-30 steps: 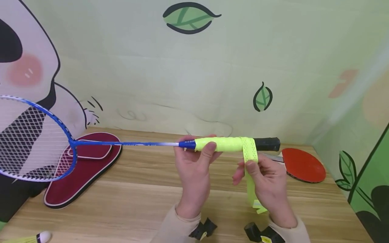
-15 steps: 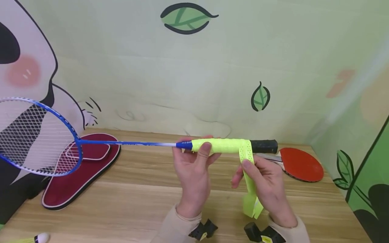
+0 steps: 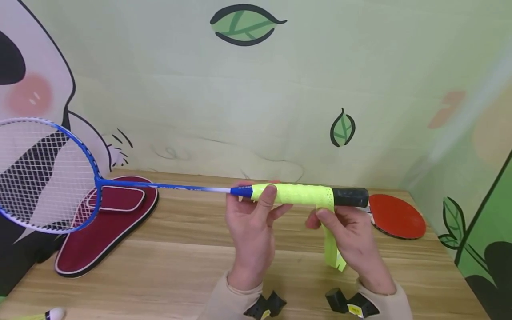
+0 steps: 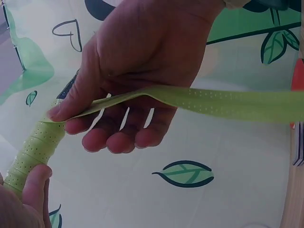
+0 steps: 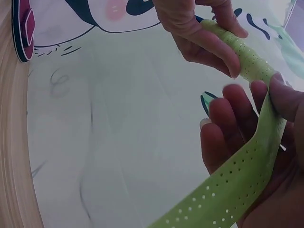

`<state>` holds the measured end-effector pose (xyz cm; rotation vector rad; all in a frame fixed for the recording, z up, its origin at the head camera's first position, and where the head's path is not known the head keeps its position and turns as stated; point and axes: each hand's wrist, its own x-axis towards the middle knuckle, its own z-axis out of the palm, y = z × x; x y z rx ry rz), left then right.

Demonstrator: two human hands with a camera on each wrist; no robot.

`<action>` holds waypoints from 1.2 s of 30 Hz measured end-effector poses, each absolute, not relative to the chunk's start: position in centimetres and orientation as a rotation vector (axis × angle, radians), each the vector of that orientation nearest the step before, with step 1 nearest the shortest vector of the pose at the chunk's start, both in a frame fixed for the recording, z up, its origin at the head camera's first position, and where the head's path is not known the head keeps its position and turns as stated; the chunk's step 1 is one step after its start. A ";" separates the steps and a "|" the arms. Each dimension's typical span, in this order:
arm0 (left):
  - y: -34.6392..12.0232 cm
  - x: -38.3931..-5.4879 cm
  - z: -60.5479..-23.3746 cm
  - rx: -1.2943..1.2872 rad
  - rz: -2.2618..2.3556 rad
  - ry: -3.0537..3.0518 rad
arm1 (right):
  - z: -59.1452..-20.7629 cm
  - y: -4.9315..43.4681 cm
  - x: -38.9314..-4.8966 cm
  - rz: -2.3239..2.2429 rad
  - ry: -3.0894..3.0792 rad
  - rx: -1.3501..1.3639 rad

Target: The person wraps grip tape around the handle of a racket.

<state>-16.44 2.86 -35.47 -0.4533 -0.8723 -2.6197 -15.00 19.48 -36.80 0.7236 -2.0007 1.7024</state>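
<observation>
A badminton racket with a blue shaft (image 3: 176,186) is held level in the air, its strung head to the left. Yellow-green perforated grip tape (image 3: 304,194) covers most of its handle, up to a bare black end (image 3: 350,197). My left hand (image 3: 252,235) grips the handle near the blue cone, thumb on the tape. With thumb and finger my right hand (image 3: 356,244) pinches the loose tape strip (image 3: 330,249) just under the handle, close to the black end. In the right wrist view the tape strip (image 5: 237,178) runs across the palm.
A red table tennis bat (image 3: 398,216) lies behind my right hand on the wooden table (image 3: 160,275). A dark red racket case (image 3: 104,235) lies at the left under the racket head. A shuttlecock (image 3: 55,314) is at the front left corner. A painted wall stands behind.
The handle has rolled a little, and the strip that hung across its front now leaves from its underside. My right hand's pinch is closer to the handle. The racket head has tipped slightly up.
</observation>
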 end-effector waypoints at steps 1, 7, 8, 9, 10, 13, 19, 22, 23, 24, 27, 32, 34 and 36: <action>2.8 -16.4 -35.5 -0.454 -2.627 -0.880 | -36.9 19.5 -15.1 1.711 -1.958 0.738; 2.8 -16.2 -35.4 -0.484 -2.645 -0.963 | -37.1 19.4 -15.4 1.811 -1.655 0.764; 2.7 -16.2 -35.4 -0.489 -2.645 -0.978 | -37.1 19.4 -15.4 1.819 -1.624 0.769; 2.7 -16.2 -35.3 -0.491 -2.647 -0.988 | -37.1 19.4 -15.4 1.827 -1.602 0.772; 2.7 -16.1 -35.3 -0.490 -2.646 -0.999 | -37.1 19.4 -15.4 1.840 -1.585 0.783; 2.6 -16.1 -35.2 -0.487 -2.654 -1.010 | -37.3 19.4 -15.4 1.841 -1.560 0.817; 2.5 -16.0 -35.0 -0.470 -2.630 -1.045 | -37.5 19.3 -15.3 1.796 -1.525 0.839; 2.5 -16.0 -35.0 -0.468 -2.605 -1.067 | -37.6 19.1 -15.2 1.772 -1.511 0.831; 2.5 -16.0 -35.0 -0.472 -2.599 -1.070 | -37.6 19.0 -15.1 1.769 -1.505 0.823; 2.4 -16.0 -35.0 -0.476 -2.600 -1.071 | -37.6 18.9 -15.1 1.770 -1.498 0.817; 2.4 -15.8 -34.9 -0.514 -2.625 -1.074 | -37.6 18.6 -15.0 1.771 -1.473 0.788; 2.3 -15.7 -34.8 -0.726 -2.652 -1.086 | -37.4 18.7 -14.9 1.761 -1.434 0.746; 2.3 -15.7 -35.0 -0.820 -2.635 -1.077 | -37.3 18.8 -14.8 1.762 -1.427 0.749; 2.4 -15.8 -35.2 -0.872 -2.607 -1.072 | -37.2 18.8 -14.8 1.785 -1.402 0.776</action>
